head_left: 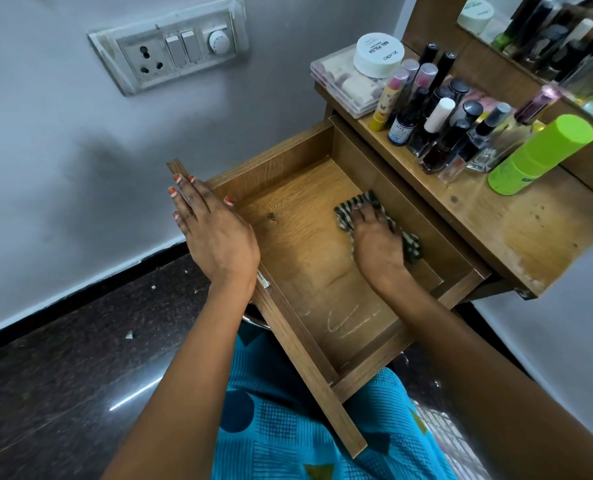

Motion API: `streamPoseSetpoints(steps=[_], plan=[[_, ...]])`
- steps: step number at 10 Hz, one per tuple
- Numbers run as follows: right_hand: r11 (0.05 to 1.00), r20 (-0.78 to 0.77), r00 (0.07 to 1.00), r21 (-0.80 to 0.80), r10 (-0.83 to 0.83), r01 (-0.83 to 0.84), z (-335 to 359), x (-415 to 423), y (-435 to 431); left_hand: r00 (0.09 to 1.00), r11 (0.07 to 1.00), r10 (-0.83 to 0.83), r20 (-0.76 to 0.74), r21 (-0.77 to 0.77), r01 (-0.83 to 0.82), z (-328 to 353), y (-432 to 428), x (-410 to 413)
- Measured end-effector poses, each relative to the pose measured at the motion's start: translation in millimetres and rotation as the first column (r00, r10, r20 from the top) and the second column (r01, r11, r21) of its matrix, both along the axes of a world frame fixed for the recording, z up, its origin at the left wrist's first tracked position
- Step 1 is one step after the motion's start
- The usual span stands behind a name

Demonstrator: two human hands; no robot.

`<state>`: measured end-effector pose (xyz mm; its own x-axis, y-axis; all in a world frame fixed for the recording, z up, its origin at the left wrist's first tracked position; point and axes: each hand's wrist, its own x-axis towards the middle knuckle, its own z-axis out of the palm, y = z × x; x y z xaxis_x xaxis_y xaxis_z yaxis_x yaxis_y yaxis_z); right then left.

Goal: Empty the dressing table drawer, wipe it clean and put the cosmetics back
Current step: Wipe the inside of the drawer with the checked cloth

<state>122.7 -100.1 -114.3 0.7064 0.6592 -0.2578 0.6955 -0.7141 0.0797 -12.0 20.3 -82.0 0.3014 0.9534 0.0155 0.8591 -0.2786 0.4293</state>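
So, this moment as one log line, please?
step: wiping | drawer: open, emptied | right hand: presses cloth on its floor | left hand: flat on drawer front | cosmetics: on tabletop

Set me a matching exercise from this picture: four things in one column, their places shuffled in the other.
Things
1. checked cloth
2. left hand
3. green bottle
4. white tub

Places
A. on top of the clear box
B. resting on the front edge of the drawer
C. under the right hand, on the drawer floor
D. directly on the table top

Pairs: 1-C, 2-B, 3-D, 4-A
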Motion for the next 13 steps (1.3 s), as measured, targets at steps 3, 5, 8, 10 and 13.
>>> streamPoseSetpoints(steps=[3,5,8,10,13], plan=[[0.987,0.003,0.992,-0.099,-0.125,0.125,13,-15,-47,1.000,1.000,-0.003,0.025,-0.002,0.003,-1,0,0],[0.996,-0.018,0.996,0.022,-0.087,0.088,5,-4,-26,1.000,1.000,-0.008,0.024,-0.001,0.008,-1,1,0],[0.963,0.173,0.983,-0.249,-0.065,0.107,9,-14,-57,0.999,1.000,-0.009,0.031,0.002,0.009,-1,1,0],[0.938,0.108,0.994,-0.345,-0.005,0.042,20,-5,-60,0.999,1.000,-0.013,0.031,-0.010,0.013,0,2,0],[0.982,-0.120,0.992,-0.187,-0.040,0.017,32,-40,-51,0.999,1.000,-0.006,0.038,-0.009,0.006,2,1,1]])
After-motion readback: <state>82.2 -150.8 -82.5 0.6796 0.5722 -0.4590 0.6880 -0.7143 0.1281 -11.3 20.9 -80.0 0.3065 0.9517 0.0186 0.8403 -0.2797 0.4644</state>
